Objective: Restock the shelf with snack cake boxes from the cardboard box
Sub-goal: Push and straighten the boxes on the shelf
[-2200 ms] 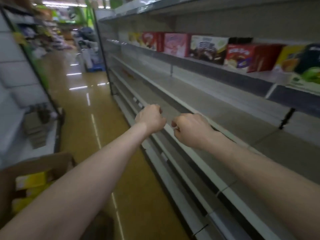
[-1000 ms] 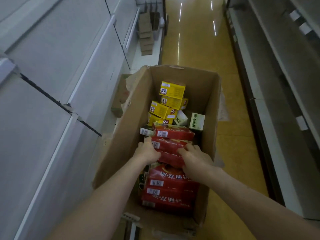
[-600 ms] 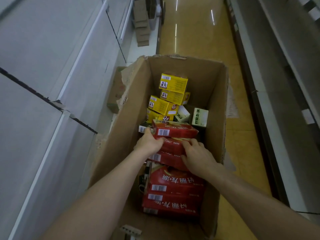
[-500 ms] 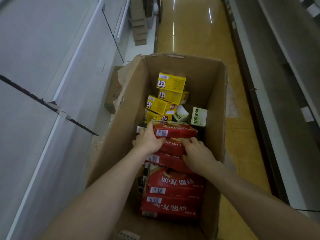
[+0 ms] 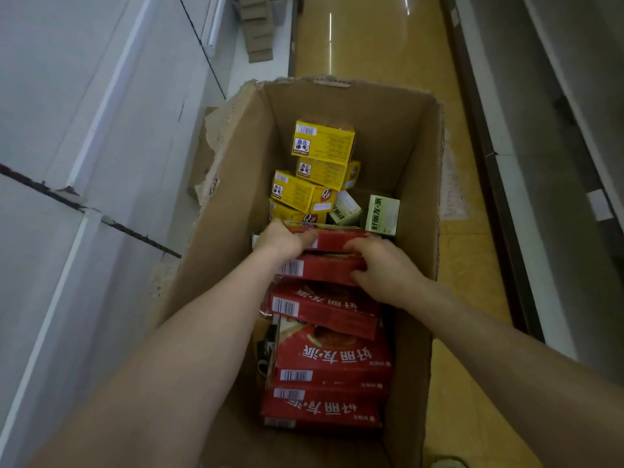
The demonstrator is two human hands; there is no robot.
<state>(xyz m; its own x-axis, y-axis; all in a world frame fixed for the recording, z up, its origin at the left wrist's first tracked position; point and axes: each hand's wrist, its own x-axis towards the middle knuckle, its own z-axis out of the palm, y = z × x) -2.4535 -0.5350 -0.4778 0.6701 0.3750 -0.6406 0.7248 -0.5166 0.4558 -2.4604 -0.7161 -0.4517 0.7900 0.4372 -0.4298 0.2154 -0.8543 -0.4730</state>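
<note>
An open cardboard box point(image 5: 236, 184) stands on the aisle floor below me. Inside lie several red snack cake boxes point(image 5: 331, 359) at the near end, yellow boxes point(image 5: 320, 146) at the far end and two green-white boxes point(image 5: 381, 214). Both hands reach into the box. My left hand point(image 5: 283, 239) grips the left end of the topmost red box point(image 5: 332, 238), and my right hand point(image 5: 381, 265) curls over its right end and the red box point(image 5: 320, 268) just beneath.
Grey shelving point(image 5: 553, 136) runs along the right of the yellow aisle floor point(image 5: 371, 45). White shelf panels point(image 5: 84, 130) fill the left side. Flattened cardboard pieces point(image 5: 256, 28) lie on the low shelf ahead left.
I turned from the shelf down to the cardboard box. My hands have shifted from the lower red boxes up onto the topmost red box, now held at both ends.
</note>
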